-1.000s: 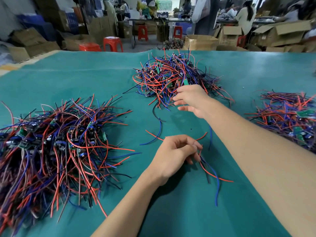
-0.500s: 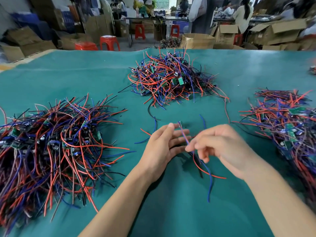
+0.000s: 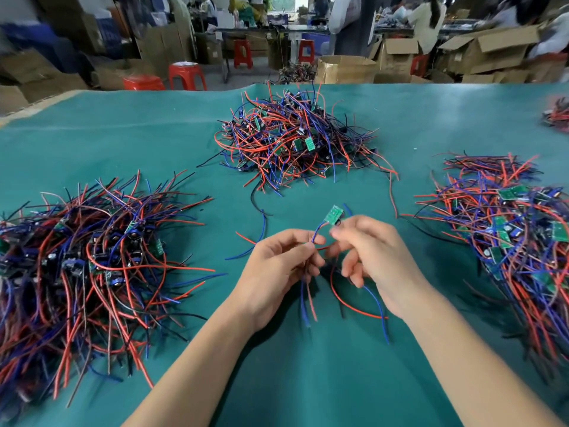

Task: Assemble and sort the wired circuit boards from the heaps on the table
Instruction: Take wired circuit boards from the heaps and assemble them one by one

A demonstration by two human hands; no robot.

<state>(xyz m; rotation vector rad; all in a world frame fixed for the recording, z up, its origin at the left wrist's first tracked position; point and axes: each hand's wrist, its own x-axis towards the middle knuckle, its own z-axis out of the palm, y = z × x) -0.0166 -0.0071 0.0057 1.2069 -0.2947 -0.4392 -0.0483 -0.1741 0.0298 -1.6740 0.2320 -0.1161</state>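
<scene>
Head view: wire heaps (image 3: 295,143) around hands.

Beyond the teal table (image 3: 308,380), red plastic stools (image 3: 187,76) stand at eleven o'clock, open cardboard boxes (image 3: 486,52) crowd one to two o'clock, and a seated person (image 3: 426,21) works at one o'clock.

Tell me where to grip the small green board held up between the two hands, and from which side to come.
Grip the small green board by its two long edges, coming from the far upper side. It is tilted with its flat face to the camera, and its wires trail down from the near end into the left hand and right hand, so that end is taken.
</scene>
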